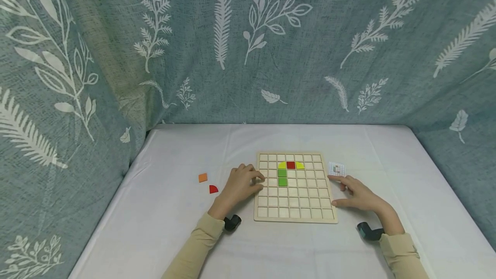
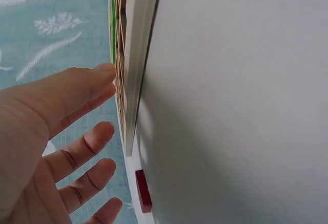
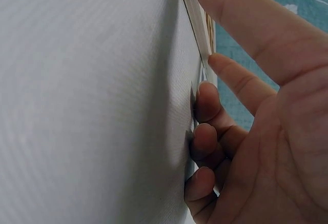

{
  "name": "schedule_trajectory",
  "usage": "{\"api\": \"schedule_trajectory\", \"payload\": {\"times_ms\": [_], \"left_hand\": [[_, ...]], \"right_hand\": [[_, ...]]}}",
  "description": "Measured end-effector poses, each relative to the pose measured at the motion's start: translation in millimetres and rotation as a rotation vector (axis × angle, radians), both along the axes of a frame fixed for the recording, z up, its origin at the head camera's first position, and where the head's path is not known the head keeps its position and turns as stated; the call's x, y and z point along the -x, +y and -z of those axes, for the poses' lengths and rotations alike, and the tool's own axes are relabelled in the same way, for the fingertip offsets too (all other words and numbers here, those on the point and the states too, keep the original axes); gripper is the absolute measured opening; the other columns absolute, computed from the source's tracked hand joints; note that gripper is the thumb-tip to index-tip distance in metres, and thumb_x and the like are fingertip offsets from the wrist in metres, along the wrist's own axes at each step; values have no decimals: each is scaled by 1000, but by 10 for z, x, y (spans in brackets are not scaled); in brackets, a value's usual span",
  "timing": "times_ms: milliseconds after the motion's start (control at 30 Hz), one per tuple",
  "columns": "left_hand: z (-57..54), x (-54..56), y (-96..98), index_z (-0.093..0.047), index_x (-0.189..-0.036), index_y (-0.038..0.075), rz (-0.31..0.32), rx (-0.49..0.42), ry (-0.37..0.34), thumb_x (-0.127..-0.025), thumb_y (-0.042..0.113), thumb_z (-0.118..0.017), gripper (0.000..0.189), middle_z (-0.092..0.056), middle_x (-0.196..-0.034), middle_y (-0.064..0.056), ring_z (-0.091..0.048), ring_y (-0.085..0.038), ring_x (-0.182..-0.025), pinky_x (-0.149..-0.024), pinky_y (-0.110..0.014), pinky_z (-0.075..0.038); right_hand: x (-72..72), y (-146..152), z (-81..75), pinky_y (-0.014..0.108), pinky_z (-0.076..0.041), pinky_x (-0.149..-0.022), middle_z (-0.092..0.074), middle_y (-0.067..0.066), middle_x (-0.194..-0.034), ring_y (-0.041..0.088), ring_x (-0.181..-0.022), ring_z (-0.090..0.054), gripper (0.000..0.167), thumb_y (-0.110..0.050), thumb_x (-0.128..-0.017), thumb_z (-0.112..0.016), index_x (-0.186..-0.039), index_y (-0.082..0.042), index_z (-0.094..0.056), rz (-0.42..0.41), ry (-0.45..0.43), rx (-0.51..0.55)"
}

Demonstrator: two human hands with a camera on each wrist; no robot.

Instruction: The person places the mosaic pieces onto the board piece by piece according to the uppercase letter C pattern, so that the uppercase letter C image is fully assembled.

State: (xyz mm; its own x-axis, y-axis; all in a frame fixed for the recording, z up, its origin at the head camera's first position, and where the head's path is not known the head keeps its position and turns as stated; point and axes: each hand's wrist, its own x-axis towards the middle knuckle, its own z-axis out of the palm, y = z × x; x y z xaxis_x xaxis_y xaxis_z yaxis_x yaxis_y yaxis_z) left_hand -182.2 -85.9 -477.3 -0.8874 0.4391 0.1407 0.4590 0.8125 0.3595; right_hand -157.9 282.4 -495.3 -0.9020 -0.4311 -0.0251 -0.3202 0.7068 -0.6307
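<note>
A wooden grid board lies flat on the table. On it sit a red square between two yellow rounded pieces, the left one and the right one. Two green squares run downward below the left yellow piece. My left hand reaches over the board's left edge, thumb and index fingertips close over its left squares; no piece shows between them. Along the right edge, my right hand rests its thumb and index finger against the board's side, the other fingers bent beneath the palm.
Left of the left hand lie an orange square and a red quarter-circle piece. A small printed pattern card lies just beyond the right hand's index finger. Patterned curtain cloth hangs behind the white-covered table and at its sides.
</note>
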Motion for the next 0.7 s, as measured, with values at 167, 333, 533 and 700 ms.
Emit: {"api": "schedule_trajectory", "payload": {"times_ms": [167,333,533,700], "left_hand": [[-7,-18,-67,-72,-96,22,-17,-9,5,-80,28,-71,17,-56,-86,3,-46,-14,-81,-78,-40,-39],[-52,-33,-162,-71,-97,20,-35,-35,13,-80,27,-72,18,-57,-86,0,-45,-15,-80,-79,-44,-39],[-105,-28,-336,-72,-98,20,-73,-37,38,-80,27,-72,20,-58,-90,0,-47,-16,-80,-81,-47,-40],[-136,-51,-480,-72,-96,20,-106,-41,29,-79,25,-74,18,-58,-90,-1,-48,-18,-81,-80,-47,-40]], "right_hand": [[5,6,1,23,-30,-63,-38,0,-81,11,-73,-32,76,-37,-72,-77,-134,-7,-47,4,0,-7],[5,2,-2,23,-30,-63,-38,0,-81,12,-73,-32,76,-37,-72,-78,-134,-7,-47,6,-6,-5],[-2,-1,-7,23,-30,-63,-38,0,-81,11,-73,-32,76,-37,-72,-77,-134,-6,-47,0,-2,-6],[-2,4,-7,23,-30,-63,-38,0,-81,11,-72,-32,76,-36,-72,-77,-134,-5,-47,-8,5,-1]]}}
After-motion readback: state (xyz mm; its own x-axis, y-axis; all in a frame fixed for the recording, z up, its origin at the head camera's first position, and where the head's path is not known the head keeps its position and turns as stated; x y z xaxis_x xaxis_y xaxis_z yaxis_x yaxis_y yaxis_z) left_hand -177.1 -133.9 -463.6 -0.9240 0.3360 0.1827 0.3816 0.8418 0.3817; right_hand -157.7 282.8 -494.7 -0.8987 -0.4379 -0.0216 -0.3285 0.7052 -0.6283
